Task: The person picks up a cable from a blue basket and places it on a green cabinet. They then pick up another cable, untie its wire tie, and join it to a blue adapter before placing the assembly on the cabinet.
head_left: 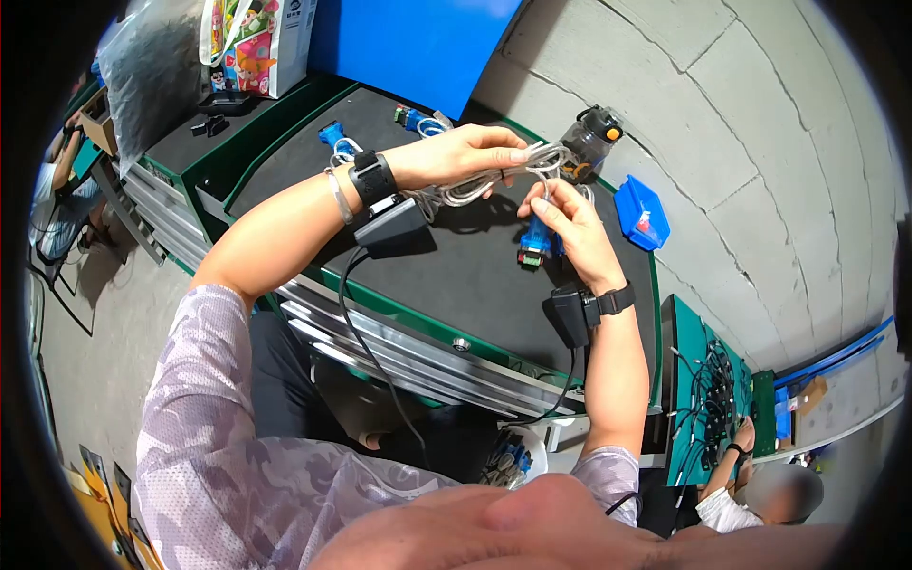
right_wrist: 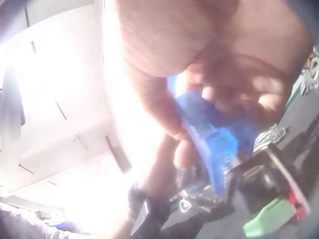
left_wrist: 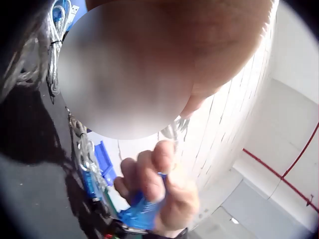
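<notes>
In the head view the left hand [head_left: 467,155] holds a coiled, clear-grey cable [head_left: 467,190], its fingers around the loops. Beside it, the right hand [head_left: 573,228] pinches a blue connector [head_left: 535,237] on that cable, which hangs over the mat with its green-and-red end down. The right wrist view shows the blue connector [right_wrist: 214,139] close up under the right hand [right_wrist: 209,64], its green terminal block [right_wrist: 271,217] at the lower right. In the left wrist view the right hand [left_wrist: 167,194] grips the blue connector [left_wrist: 142,211]; a blurred patch covers much of the left hand.
More blue connectors [head_left: 334,136] with cables lie at the back of the dark mat [head_left: 313,180]. A bottle [head_left: 589,142] and a blue tray [head_left: 642,213] stand at the right by the wall. A blue panel [head_left: 408,47] rises behind; a bucket of connectors [head_left: 513,458] stands below.
</notes>
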The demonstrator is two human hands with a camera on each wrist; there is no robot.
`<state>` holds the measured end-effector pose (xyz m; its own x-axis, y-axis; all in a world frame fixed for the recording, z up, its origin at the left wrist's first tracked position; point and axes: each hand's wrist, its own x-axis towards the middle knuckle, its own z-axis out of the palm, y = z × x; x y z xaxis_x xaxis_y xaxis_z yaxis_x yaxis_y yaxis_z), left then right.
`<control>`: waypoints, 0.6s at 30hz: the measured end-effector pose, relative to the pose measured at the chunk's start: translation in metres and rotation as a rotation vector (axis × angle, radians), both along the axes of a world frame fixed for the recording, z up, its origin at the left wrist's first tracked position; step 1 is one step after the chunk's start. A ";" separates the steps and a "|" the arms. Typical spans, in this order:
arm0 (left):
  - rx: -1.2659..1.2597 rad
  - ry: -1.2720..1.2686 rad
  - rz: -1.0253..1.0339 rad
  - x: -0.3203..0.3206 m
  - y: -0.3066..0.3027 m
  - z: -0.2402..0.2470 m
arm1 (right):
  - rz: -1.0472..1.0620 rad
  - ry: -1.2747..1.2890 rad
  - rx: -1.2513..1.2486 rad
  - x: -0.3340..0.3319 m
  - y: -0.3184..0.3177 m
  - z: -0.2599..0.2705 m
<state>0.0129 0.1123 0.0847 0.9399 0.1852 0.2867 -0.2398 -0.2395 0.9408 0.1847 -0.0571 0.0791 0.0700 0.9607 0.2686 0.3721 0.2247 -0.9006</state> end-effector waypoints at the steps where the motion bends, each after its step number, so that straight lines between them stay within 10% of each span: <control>1: -0.001 0.003 -0.009 0.002 0.000 -0.002 | -0.064 -0.061 0.061 0.003 0.004 -0.006; 5: -0.029 -0.010 -0.108 0.009 -0.002 -0.011 | -0.512 -0.651 0.198 0.002 0.005 -0.012; 9: -0.061 -0.060 -0.122 0.011 -0.009 -0.013 | -0.727 -0.509 0.468 -0.014 0.007 -0.006; 18: 0.179 -0.320 0.077 0.016 -0.015 -0.022 | -0.192 0.068 0.041 -0.026 0.004 -0.015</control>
<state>0.0289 0.0975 0.0626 0.7830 0.1719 0.5977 -0.4897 -0.4221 0.7629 0.1584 -0.0534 0.0643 0.2698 0.9162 0.2961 0.3507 0.1929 -0.9164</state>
